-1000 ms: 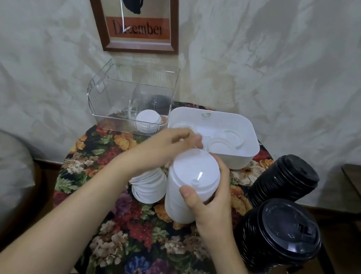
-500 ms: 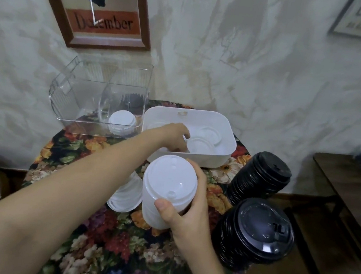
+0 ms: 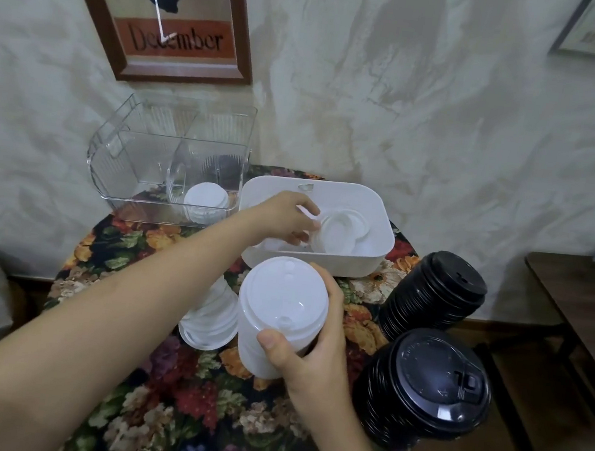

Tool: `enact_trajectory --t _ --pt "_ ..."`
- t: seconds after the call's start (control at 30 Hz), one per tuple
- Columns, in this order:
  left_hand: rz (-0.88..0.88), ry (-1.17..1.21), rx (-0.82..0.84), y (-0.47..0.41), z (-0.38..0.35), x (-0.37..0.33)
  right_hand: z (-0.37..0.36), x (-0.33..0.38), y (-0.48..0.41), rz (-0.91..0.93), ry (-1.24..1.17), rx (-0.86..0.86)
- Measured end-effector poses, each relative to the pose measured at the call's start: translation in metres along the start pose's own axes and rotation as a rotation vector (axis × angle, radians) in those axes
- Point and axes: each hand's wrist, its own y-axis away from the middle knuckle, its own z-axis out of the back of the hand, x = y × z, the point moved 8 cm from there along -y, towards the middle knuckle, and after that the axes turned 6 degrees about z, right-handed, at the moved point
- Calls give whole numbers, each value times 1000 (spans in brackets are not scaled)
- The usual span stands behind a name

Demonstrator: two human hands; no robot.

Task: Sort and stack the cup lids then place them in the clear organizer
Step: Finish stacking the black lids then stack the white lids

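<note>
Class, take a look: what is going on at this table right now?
A person is sorting cup lids. The right hand grips a tall white stack standing on the floral table, while the left hand reaches into the white bin and pinches a loose white lid. A short white stack already sits in the clear organizer; two black stacks stand at the right.

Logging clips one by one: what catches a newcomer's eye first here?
The right hand holds a tall white lid stack centrally, while the left hand pinches a loose white lid inside the white bin behind it. A near black lid stack and a far black lid stack stand at the right.
</note>
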Motion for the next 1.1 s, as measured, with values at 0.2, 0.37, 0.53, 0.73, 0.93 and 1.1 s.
enact_trajectory --t 0.2,0.37,0.53,0.73,0.93,1.1 --pt "-196 -138 -271 30 44 -23 -1 2 0 15 0 -3" --pt "-322 -224 -394 70 61 -35 -1 2 0 32 3 -8" --pt "-507 -69 -401 137 72 -46 -1 1 1 41 3 9" --pt "-703 -250 -389 236 45 -29 -3 1 0 52 -10 31" --pt "-717 -431 -452 244 22 1 -3 3 -1 73 -14 35" --pt "-612 -338 -340 240 15 11 -3 4 -2 70 -15 50"
